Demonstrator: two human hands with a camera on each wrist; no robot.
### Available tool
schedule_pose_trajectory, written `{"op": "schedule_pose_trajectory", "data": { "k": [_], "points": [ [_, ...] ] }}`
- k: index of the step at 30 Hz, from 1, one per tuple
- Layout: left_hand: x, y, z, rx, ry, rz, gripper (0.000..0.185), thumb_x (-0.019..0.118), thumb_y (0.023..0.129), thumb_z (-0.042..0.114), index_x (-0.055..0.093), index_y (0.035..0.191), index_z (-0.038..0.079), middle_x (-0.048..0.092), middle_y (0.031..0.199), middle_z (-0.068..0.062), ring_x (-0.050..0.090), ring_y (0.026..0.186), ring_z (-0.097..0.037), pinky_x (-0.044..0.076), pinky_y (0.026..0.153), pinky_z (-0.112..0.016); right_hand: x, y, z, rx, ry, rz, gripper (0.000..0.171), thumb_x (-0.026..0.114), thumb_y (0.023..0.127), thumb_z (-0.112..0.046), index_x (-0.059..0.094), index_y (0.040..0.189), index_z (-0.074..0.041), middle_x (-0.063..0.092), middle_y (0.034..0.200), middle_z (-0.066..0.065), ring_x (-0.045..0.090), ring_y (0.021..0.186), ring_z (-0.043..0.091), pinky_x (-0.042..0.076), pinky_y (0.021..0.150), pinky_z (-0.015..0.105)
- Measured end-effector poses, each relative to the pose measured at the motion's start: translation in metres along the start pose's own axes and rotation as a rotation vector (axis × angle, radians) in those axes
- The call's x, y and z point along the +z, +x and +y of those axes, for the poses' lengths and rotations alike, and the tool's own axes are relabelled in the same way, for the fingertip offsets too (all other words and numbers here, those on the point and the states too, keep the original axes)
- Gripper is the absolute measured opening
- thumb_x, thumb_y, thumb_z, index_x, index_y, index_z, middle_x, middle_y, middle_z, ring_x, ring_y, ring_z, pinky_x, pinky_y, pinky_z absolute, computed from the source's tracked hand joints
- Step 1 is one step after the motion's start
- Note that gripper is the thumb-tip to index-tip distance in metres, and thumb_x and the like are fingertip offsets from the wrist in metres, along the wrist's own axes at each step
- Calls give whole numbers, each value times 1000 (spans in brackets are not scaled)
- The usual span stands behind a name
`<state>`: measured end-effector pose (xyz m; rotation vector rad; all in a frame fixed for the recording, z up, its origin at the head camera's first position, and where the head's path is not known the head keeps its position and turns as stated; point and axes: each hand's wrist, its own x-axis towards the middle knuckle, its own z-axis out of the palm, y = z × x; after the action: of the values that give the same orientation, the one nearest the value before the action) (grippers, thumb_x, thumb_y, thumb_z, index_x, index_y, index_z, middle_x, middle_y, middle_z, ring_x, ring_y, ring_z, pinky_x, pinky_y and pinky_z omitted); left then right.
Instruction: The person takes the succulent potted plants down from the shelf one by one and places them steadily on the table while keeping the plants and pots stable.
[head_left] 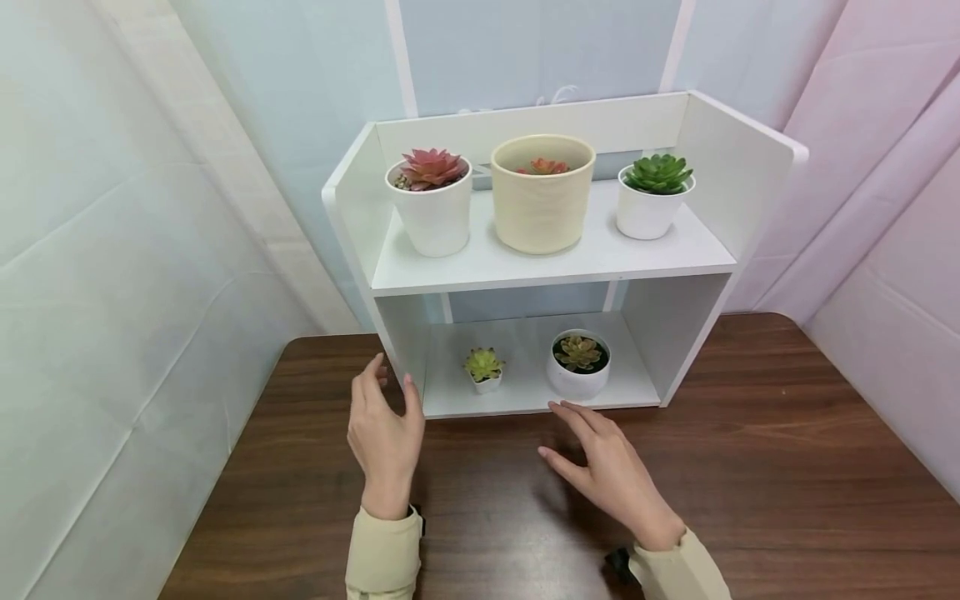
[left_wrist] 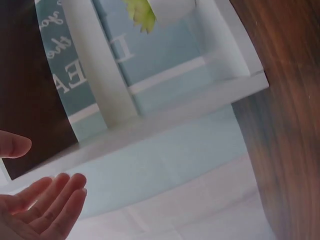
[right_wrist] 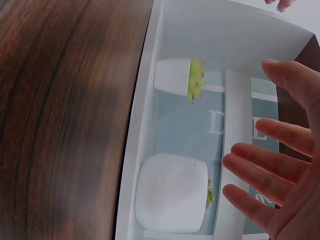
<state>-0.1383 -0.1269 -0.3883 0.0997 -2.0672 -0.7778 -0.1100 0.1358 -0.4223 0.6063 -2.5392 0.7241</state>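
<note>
A white two-tier shelf (head_left: 555, 275) stands on the table. In the head view my left hand (head_left: 386, 433) hovers by its left side panel, fingers relaxed and holding nothing. My right hand (head_left: 607, 467) is in front of the lower tier, fingers spread, nearest the round white pot with a brownish-green succulent (head_left: 579, 364). Left of that pot sits a small white pot with a yellow-green succulent (head_left: 484, 369), seen side-on in the right wrist view. On the upper tier are a white pot with a red succulent (head_left: 431, 204), a larger cream pot (head_left: 542, 200) and a white pot with a green succulent (head_left: 652, 200).
The dark brown wooden table (head_left: 810, 467) extends around the shelf. Pale curtains (head_left: 135, 250) hang at the left and right, with a light blue backdrop (head_left: 540, 50) behind. An orange-red succulent (head_left: 549, 167) sits low inside the cream pot.
</note>
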Motion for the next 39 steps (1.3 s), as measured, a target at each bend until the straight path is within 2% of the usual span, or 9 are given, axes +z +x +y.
{"op": "schedule_pose_trajectory", "data": {
  "k": [4,9,16,21,29,32,39],
  "points": [
    [1,6,-3,-29,-23,4,46,65,89,15,51,130,0,58,110,-19,60,91,-31,47,60,-44,1,0,-2,0,4,3,57,77,81,-35,58,129,-12,62,126,12,60,112,29,49,90,50],
    [8,12,-7,-63,-72,8,54,64,90,18,43,136,-1,53,122,-21,57,104,-34,49,75,-47,1,0,-3,-10,6,30,56,78,81,-33,59,129,-13,63,124,6,61,110,24,52,87,44],
    [23,21,-14,-107,-167,17,60,67,89,19,39,138,-1,50,124,-24,51,114,-37,45,90,-50,0,0,-4,-44,0,85,54,80,79,-28,60,127,-14,65,120,1,63,106,18,53,82,39],
    [36,29,-17,-155,-252,11,61,68,88,16,39,136,-6,50,127,-25,50,118,-38,42,99,-49,0,0,-4,-49,1,84,54,80,79,-27,60,127,-15,65,119,1,64,105,18,54,81,38],
    [51,40,-23,-219,-388,-15,81,69,87,15,21,148,-6,35,147,-28,39,133,-41,34,108,-51,0,0,-5,-47,7,83,54,79,79,-28,59,129,-17,66,119,0,64,104,17,54,80,38],
    [55,44,-27,-252,-401,-40,84,71,86,17,19,149,-4,35,148,-27,39,135,-38,34,110,-48,-1,1,-6,-48,3,91,55,79,79,-27,59,129,-17,66,119,1,65,104,18,54,79,38],
    [61,47,-37,-357,-441,-164,86,69,88,24,15,154,9,33,152,-18,39,137,-30,38,107,-48,0,0,-5,-48,2,99,56,80,78,-26,60,128,-16,66,118,1,65,102,18,55,78,38]
  ]
}}
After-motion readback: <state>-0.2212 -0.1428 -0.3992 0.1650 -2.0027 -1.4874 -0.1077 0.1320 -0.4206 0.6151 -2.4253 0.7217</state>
